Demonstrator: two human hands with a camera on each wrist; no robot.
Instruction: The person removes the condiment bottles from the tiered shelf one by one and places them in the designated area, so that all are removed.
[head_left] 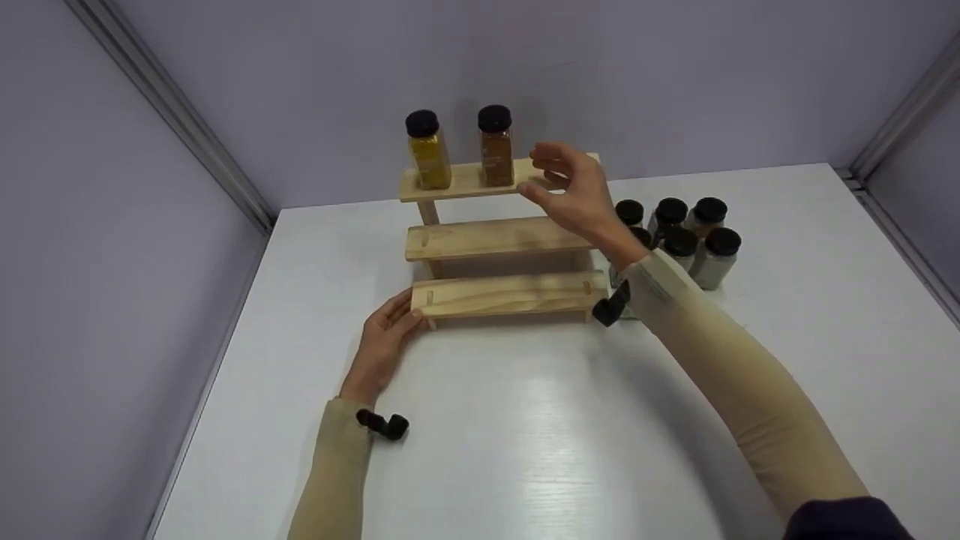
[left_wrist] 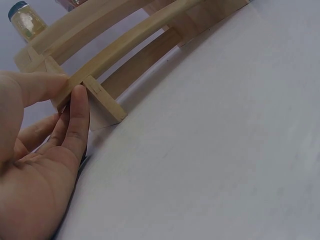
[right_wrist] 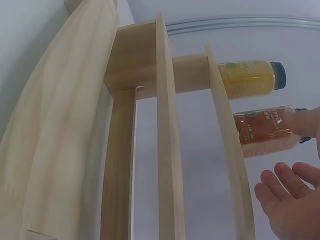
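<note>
A three-tier wooden spice rack [head_left: 510, 296] stands on the white table. My left hand [head_left: 384, 341] grips the left end of its lowest tier; in the left wrist view the thumb [left_wrist: 42, 87] lies on one face of the board and the fingers underneath. On the top tier stand a spice jar of yellow powder [head_left: 430, 161] and, to its right, a jar of red-brown powder [head_left: 496, 157], both black-capped. My right hand [head_left: 577, 191] is just right of the red-brown jar, fingers loosely bent and apart, holding nothing. In the right wrist view that jar [right_wrist: 265, 131] is partly behind the thumb.
Several black-capped spice jars [head_left: 715, 259] cluster on the table right of the rack, some hidden behind my right wrist. A pale wall [head_left: 675, 90] rises close behind the rack. Metal rails [head_left: 180, 105] run along the booth's corners.
</note>
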